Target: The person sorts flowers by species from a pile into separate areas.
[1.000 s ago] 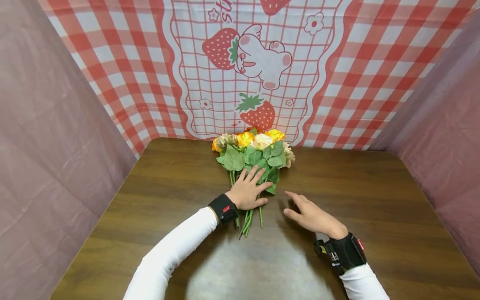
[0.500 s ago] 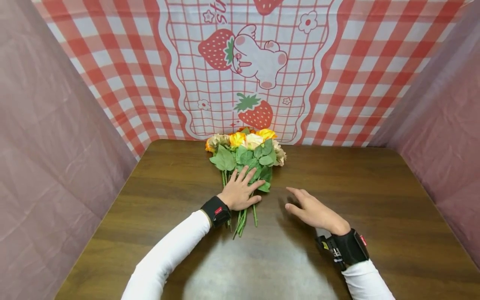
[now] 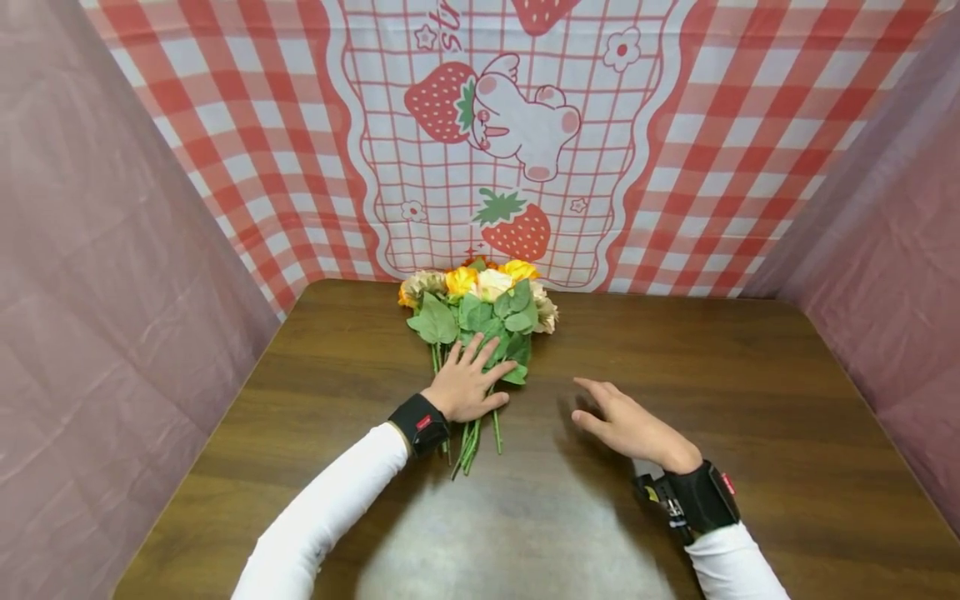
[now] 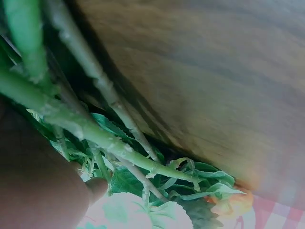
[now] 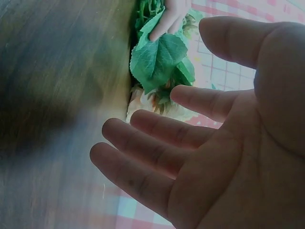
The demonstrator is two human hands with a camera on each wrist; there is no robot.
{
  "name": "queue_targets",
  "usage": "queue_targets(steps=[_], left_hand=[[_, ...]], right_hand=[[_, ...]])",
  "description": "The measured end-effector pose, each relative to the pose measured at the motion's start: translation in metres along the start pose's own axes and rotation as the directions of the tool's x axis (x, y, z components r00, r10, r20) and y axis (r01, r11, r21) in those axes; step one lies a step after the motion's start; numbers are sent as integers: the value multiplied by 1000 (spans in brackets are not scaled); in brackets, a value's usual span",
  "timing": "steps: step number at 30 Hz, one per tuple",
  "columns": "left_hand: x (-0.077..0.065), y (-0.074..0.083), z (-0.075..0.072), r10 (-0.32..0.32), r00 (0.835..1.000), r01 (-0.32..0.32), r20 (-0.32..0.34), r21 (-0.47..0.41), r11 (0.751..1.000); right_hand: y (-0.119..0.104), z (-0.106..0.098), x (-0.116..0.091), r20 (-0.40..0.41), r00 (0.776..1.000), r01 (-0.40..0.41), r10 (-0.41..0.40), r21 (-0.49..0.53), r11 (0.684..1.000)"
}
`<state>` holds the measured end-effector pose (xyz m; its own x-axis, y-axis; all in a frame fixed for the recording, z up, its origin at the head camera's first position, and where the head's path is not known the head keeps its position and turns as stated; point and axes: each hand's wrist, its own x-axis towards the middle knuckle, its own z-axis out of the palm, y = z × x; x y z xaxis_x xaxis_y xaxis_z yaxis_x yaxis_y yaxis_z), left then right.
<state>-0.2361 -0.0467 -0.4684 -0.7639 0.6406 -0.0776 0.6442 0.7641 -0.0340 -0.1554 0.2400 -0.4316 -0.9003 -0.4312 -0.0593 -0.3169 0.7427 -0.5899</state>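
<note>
The person's left hand (image 3: 467, 389) lies palm down over the flowers (image 3: 480, 321), its fingers straight and fanned apart, reaching across the leaves (image 3: 435, 321), and the thumb out to the side above the stems (image 3: 468, 450). How firmly it presses cannot be told. The left wrist view shows the hand as a dark blur beside knobbly green and brownish stems.

The flowers lie on the table (image 3: 285, 417), left of its middle, heads at the far edge just before the checked cloth (image 3: 255, 125) and stem ends pointing back toward the person. From left to right the heads run beige with some orange, yellow-orange, cream, bright yellow, then beige again; broad green leaves crowd beneath them, and the cut ends spread slightly.

The right hand (image 3: 626, 427) hangs above the table to the right, well apart from the flowers, its shadow just beside it. Its thumb and fingers stand apart, lightly bent, the palm turned inward. The right wrist view shows a toothed leaf beyond, with a left fingertip on it.
</note>
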Motion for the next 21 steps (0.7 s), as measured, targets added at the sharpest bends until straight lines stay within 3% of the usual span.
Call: queue_targets(steps=[21], left_hand=[[-19,-26,5,-22,1000,21,-22,-15,1000]], right_hand=[[5,0,-1,12,1000,-26,25,38,999]])
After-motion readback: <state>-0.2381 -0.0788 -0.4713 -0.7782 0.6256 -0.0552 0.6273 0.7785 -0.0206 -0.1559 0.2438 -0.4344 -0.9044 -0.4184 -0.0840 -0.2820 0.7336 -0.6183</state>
